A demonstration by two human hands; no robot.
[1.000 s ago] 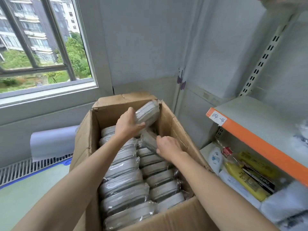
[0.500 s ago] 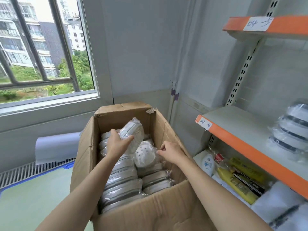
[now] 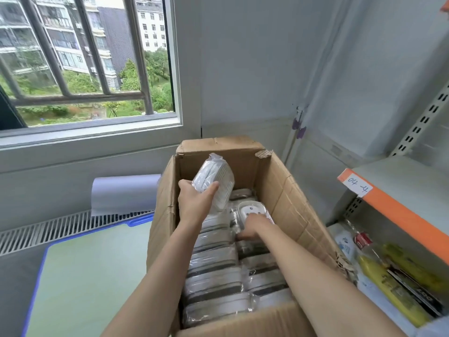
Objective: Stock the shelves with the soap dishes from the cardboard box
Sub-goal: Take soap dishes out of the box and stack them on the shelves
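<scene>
An open cardboard box (image 3: 295, 205) stands on the floor, packed with several white soap dishes in clear plastic wrap (image 3: 216, 285). My left hand (image 3: 194, 203) grips one wrapped soap dish (image 3: 213, 182), lifted above the rows at the box's far left. My right hand (image 3: 251, 228) is down among the dishes, fingers curled around a second wrapped dish (image 3: 252, 210) that is tilted up and shows its holed face. A grey shelf with an orange edge (image 3: 398, 215) stands to the right.
Under the orange edge a lower shelf holds yellow packages (image 3: 398, 293) and a white bottle (image 3: 346, 244). Left of the box lie a green floor mat (image 3: 92, 276), a floor grille (image 3: 60, 229) and a white paper roll (image 3: 124, 193) beneath the window.
My left hand has raised its soap dish higher over the box. My right hand has closed on the tilted dish in the box. The camera view has swung left, away from the shelves.
</scene>
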